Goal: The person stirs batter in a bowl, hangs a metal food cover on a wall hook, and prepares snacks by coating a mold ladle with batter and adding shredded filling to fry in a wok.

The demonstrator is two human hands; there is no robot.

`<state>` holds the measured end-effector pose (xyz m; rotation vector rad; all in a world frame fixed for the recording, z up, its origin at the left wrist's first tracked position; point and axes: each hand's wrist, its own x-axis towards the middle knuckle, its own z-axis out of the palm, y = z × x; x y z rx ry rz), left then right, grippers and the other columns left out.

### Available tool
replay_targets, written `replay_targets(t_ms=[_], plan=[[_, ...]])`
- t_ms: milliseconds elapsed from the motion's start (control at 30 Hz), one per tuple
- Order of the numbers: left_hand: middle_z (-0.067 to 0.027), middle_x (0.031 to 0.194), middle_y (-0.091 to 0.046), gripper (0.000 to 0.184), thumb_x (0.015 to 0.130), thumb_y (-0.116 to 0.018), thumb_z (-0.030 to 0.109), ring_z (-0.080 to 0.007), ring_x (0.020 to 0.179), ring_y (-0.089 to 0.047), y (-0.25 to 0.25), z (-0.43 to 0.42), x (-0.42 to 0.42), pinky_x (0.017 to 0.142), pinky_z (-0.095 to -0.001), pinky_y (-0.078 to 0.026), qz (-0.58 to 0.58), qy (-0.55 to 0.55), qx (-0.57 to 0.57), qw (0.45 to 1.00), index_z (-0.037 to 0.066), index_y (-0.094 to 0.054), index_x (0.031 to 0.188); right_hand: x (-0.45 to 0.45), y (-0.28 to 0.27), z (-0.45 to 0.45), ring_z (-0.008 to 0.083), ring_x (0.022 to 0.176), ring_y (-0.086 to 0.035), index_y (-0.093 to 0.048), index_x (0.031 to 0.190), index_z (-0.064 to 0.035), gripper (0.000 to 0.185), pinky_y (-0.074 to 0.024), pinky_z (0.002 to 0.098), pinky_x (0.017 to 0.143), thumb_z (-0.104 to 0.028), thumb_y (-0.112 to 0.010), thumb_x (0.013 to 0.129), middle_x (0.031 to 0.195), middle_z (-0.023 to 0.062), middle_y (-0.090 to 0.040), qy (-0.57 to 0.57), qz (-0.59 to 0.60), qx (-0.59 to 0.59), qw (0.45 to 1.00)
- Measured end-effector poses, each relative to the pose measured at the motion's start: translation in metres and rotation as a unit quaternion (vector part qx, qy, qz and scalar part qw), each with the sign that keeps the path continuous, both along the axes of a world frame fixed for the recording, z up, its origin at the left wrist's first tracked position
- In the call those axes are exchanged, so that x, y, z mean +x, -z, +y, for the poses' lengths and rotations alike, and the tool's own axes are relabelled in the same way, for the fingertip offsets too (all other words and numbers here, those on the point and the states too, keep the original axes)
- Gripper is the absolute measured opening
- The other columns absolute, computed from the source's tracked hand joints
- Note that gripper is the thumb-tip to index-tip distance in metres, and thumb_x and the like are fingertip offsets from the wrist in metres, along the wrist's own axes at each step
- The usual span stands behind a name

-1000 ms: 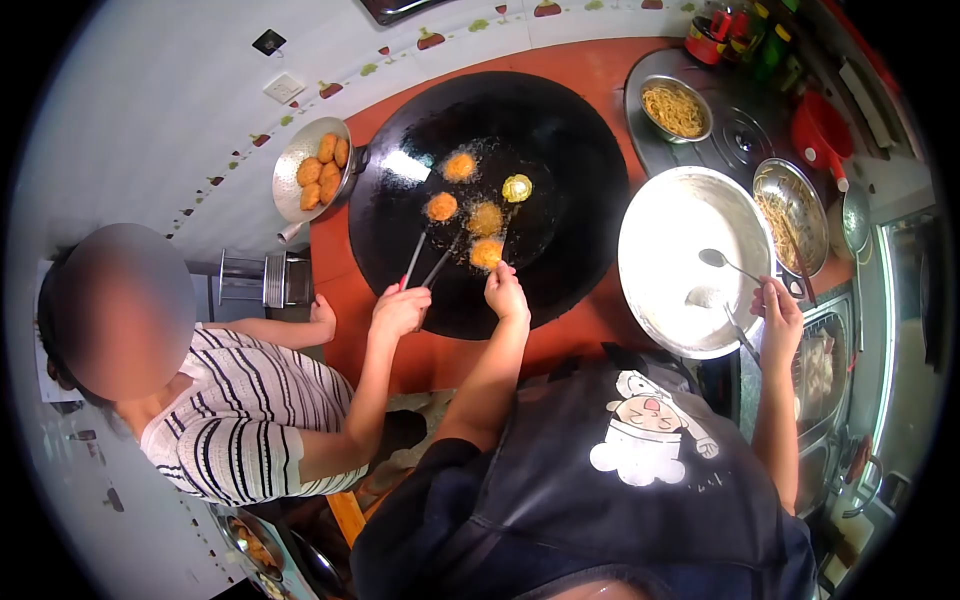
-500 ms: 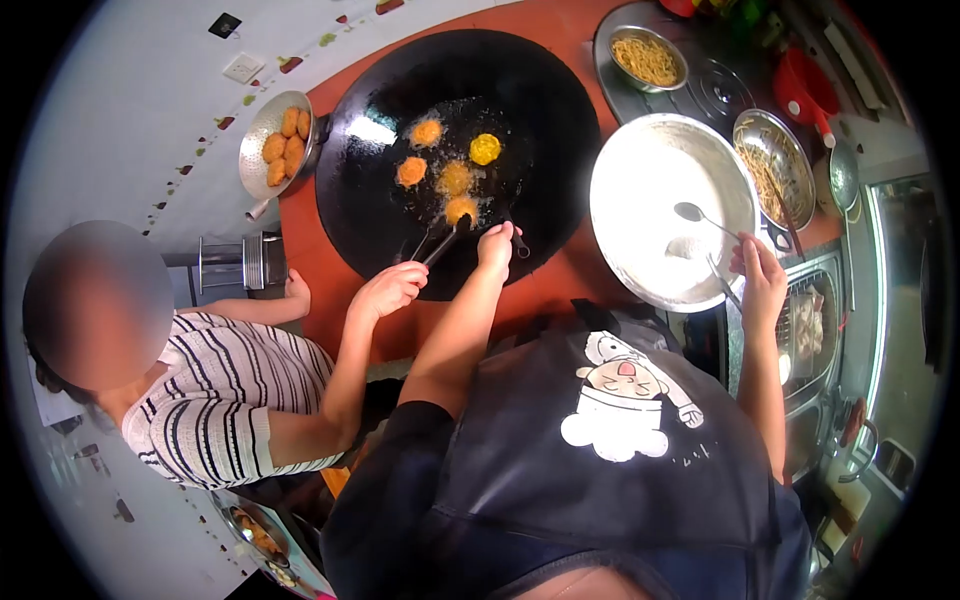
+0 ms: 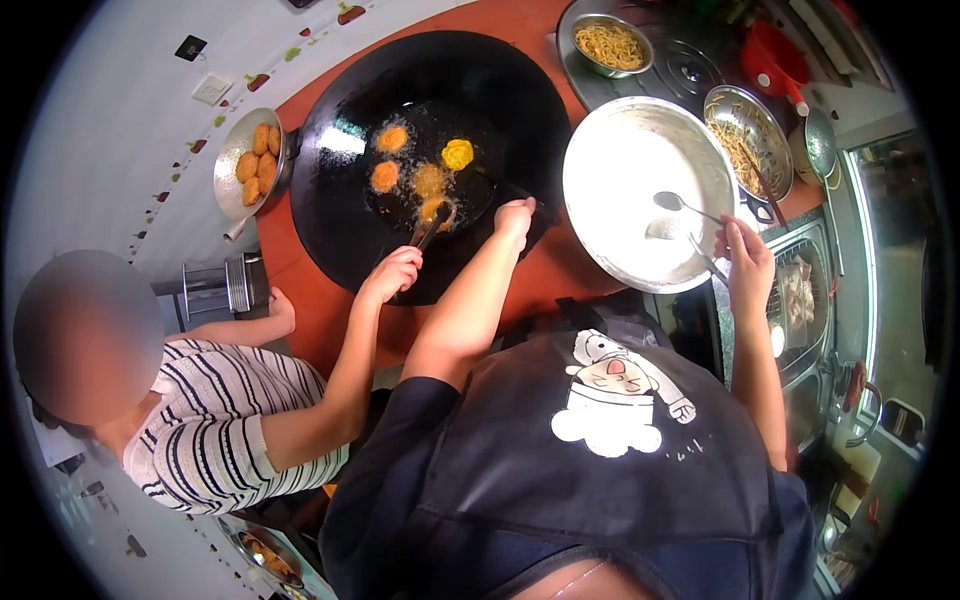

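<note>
My left hand (image 3: 515,220) is closed on a dark utensil, hard to tell from the wok behind it, over the right part of the large black wok (image 3: 330,235). Several orange-yellow patties fry in the oil, among them a brighter yellow one (image 3: 457,154). At the right rim of the white batter bowl (image 3: 630,150), my right hand (image 3: 748,258) pinches the handle of a metal spoon (image 3: 668,200) held over the bowl. A second utensil (image 3: 708,260) leans in the batter beside that hand; whether the hand touches it is unclear.
On the left, a person in a striped top (image 3: 235,410) holds dark tongs (image 3: 433,228) at the lowest patty. Browned patties sit in a metal strainer (image 3: 233,160) left of the wok. Noodle bowls (image 3: 640,62), a red pan (image 3: 775,58) and a sink (image 3: 805,405) are at the right.
My left hand has moved away from the lowest patty, rightward across the wok. The other person's tongs have reached that patty. The view has shifted, and my right hand still holds the spoon.
</note>
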<state>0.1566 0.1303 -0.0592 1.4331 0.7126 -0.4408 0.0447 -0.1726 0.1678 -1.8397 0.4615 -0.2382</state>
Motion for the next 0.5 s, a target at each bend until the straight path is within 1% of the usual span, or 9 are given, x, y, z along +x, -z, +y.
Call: replay_targets(t_ms=[33, 67, 167, 233, 267, 300, 367, 400, 500], plan=[[-0.0068, 0.098, -0.065, 0.022, 0.085, -0.066, 0.022, -0.0160, 0.092, -0.056, 0.002, -0.003, 0.000, 0.085, -0.0300, -0.041, -0.007, 0.003, 0.006, 1.000, 0.003, -0.066, 0.096, -0.002, 0.000, 0.000, 0.0096, 0.069, -0.056, -0.064, 0.105, 0.0038, 0.026, -0.0480, 0.0223, 0.065, -0.016, -0.056, 0.092, 0.080, 0.0060, -0.063, 0.003, 0.000, -0.003, 1.000], [-0.0060, 0.084, -0.066, 0.021, 0.080, -0.072, 0.021, -0.0155, 0.080, -0.058, 0.005, -0.005, -0.001, 0.079, -0.0304, -0.044, -0.027, -0.016, 0.029, 0.999, 0.003, -0.067, 0.088, -0.003, -0.002, 0.000, 0.0090, 0.068, -0.056, -0.064, 0.104, 0.0038, 0.024, -0.0475, 0.0218, 0.064, -0.015, -0.055, 0.092, 0.079, 0.0052, -0.062, 0.011, -0.003, -0.003, 1.000], [-0.0109, 0.088, -0.068, 0.028, 0.074, -0.075, 0.029, -0.0234, 0.080, -0.064, -0.006, 0.003, -0.002, 0.076, -0.0338, -0.048, -0.011, 0.095, 0.185, 0.978, 0.005, -0.068, 0.088, -0.010, -0.005, 0.003, 0.0079, 0.065, -0.054, -0.064, 0.103, 0.0039, 0.022, -0.0462, 0.0207, 0.061, -0.013, -0.055, 0.092, 0.077, 0.0041, -0.061, 0.030, -0.009, 0.001, 1.000], [-0.0129, 0.085, -0.068, 0.033, 0.069, -0.077, 0.038, -0.0288, 0.080, -0.064, -0.027, 0.009, -0.003, 0.076, -0.0378, -0.049, 0.008, 0.155, 0.292, 0.944, 0.007, -0.068, 0.079, -0.013, -0.001, 0.001, 0.0082, 0.064, -0.053, -0.064, 0.103, 0.0045, 0.022, -0.0455, 0.0210, 0.060, -0.013, -0.055, 0.092, 0.076, 0.0047, -0.061, 0.031, -0.010, 0.011, 0.999], [-0.0121, 0.081, -0.068, 0.040, 0.069, -0.074, 0.046, -0.0310, 0.081, -0.065, -0.039, 0.012, -0.007, 0.077, -0.0401, -0.049, 0.001, 0.170, 0.330, 0.928, 0.007, -0.067, 0.072, -0.014, -0.001, 0.002, 0.0086, 0.064, -0.053, -0.063, 0.103, 0.0047, 0.022, -0.0446, 0.0213, 0.059, -0.013, -0.055, 0.092, 0.076, 0.0055, -0.061, 0.031, -0.013, 0.019, 0.999], [-0.0137, 0.076, -0.066, 0.042, 0.074, -0.069, 0.046, -0.0312, 0.077, -0.064, -0.048, 0.017, -0.011, 0.073, -0.0398, -0.050, -0.044, 0.194, 0.345, 0.917, 0.004, -0.064, 0.068, -0.014, -0.004, 0.005, 0.0088, 0.064, -0.053, -0.063, 0.103, 0.0046, 0.022, -0.0446, 0.0215, 0.059, -0.013, -0.054, 0.092, 0.076, 0.0057, -0.060, 0.032, -0.013, 0.018, 0.999], [-0.0159, 0.073, -0.064, 0.039, 0.077, -0.066, 0.042, -0.0324, 0.074, -0.063, -0.053, 0.034, -0.022, 0.069, -0.0404, -0.049, -0.115, 0.195, 0.321, 0.920, 0.003, -0.064, 0.070, -0.015, 0.000, 0.001, 0.0088, 0.068, -0.054, -0.063, 0.107, 0.0049, 0.028, -0.0457, 0.0215, 0.062, -0.017, -0.054, 0.093, 0.080, 0.0071, -0.062, 0.025, -0.015, 0.022, 0.999], [-0.0173, 0.070, -0.062, 0.035, 0.078, -0.066, 0.038, -0.0331, 0.069, -0.062, -0.073, 0.045, -0.033, 0.064, -0.0409, -0.048, -0.162, 0.190, 0.296, 0.922, 0.003, -0.064, 0.070, -0.014, -0.002, 0.004, 0.0089, 0.068, -0.054, -0.063, 0.107, 0.0042, 0.028, -0.0461, 0.0218, 0.063, -0.018, -0.054, 0.093, 0.081, 0.0068, -0.062, 0.032, -0.017, 0.017, 0.999], [-0.0172, 0.068, -0.062, 0.033, 0.077, -0.066, 0.035, -0.0319, 0.067, -0.062, -0.104, 0.095, -0.061, 0.063, -0.0400, -0.047, -0.237, 0.112, 0.317, 0.911, 0.003, -0.063, 0.069, -0.011, 0.005, 0.004, 0.0087, 0.069, -0.054, -0.063, 0.107, 0.0031, 0.027, -0.0466, 0.0221, 0.065, -0.018, -0.053, 0.093, 0.081, 0.0056, -0.061, 0.046, -0.021, 0.038, 0.998]])
